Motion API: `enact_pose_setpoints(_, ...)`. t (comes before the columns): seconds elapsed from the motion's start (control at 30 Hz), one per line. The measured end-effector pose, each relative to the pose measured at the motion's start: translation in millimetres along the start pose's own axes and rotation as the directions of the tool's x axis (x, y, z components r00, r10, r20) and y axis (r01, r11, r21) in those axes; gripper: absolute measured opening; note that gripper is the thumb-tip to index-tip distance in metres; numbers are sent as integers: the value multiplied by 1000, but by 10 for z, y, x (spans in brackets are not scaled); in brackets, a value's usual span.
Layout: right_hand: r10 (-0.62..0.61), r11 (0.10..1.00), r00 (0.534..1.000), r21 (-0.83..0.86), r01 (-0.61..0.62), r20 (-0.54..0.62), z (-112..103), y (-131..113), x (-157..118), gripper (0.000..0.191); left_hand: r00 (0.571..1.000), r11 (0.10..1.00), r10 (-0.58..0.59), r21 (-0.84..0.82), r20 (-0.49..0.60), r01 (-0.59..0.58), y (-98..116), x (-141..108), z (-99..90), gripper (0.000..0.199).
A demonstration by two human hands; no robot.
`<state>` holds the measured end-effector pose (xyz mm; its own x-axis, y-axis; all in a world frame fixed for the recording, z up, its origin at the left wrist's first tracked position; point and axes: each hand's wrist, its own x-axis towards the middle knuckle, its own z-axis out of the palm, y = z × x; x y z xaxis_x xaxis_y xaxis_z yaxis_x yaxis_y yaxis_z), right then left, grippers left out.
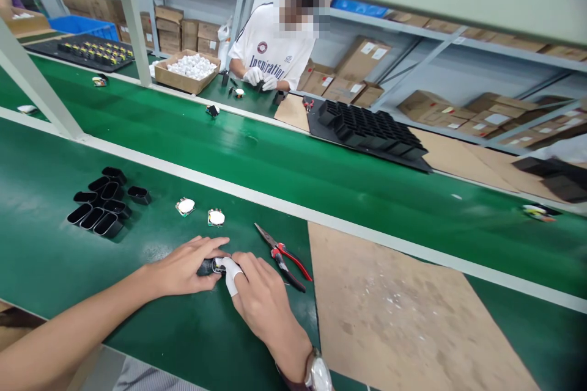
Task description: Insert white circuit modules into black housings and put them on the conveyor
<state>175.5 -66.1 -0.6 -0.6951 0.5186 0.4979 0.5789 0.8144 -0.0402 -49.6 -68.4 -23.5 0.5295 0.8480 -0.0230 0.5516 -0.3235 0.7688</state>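
A small black plastic case (206,266) lies on its side with its open end towards the right. My left hand (190,266) is closed around it, thumb below and fingers above. In the case's mouth a circuit board (219,264) shows in part. My right hand (259,287), with white covering on a fingertip and a watch on the wrist, is closed at that opening against the board; its fingers hide some of it. Two circuit boards with white round tops, one (185,206) left of the other (216,217), lie beyond my hands. Red-and-black long-nose pliers (284,258) rest beside my right hand.
Several empty black cases (107,225) stand at the left. A cardboard sheet (394,305) covers the bench at right. Past a white rail (257,200) runs a green belt (284,153) carrying a few parts. Opposite, a gloved person (275,43) works near stacked black cases (367,128). A metal post (41,85) rises at left.
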Motion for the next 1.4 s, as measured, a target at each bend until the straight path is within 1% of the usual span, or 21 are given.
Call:
enact_pose_setpoints(0.1,1,1000,1000,14,-2,13,-7,0,-2,29,1000,1000,13,0,-6,-13,-4,-3,2,76)
enact_pose_setpoints(0.23,8,1000,1000,19,-8,-9,-8,28,-37,27,1000,1000,1,4,-3,-1,6,-7,-3,77)
enact_pose_setpoints(0.47,50,998,998,40,-52,30,-50,88,-92,23,1000,1000,-21,1,6,21,-4,-10,12,76)
enact_pose_setpoints(0.57,71,994,997,80,-72,12,-55,111,-103,21,1000,1000,-22,-3,11,22,-8,-13,13,75)
enact_pose_setpoints(0.67,69,992,998,106,-69,-3,-27,117,-108,22,1000,1000,-19,-5,7,19,-8,-15,12,75)
enact_pose_setpoints(0.93,81,986,997,149,-79,-9,-1,116,-110,23,1000,1000,-2,13,-7,2,-17,-16,16,76)
enact_pose_setpoints(1.13,62,992,998,117,-58,-34,2,92,-64,24,1000,1000,5,15,-14,-4,-29,-13,26,77)
enact_pose_setpoints(1.23,101,984,994,151,-96,-28,-17,141,-77,21,1000,1000,8,24,-10,-8,-28,-19,21,77)
enact_pose_setpoints(1.3,159,978,986,141,-152,-41,-20,203,-110,19,999,999,25,40,-27,-24,-31,-31,11,73)
enact_pose_setpoints(1.4,244,970,969,23,-244,-42,30,289,-180,22,994,995,75,65,-78,-70,-50,-52,-7,50)
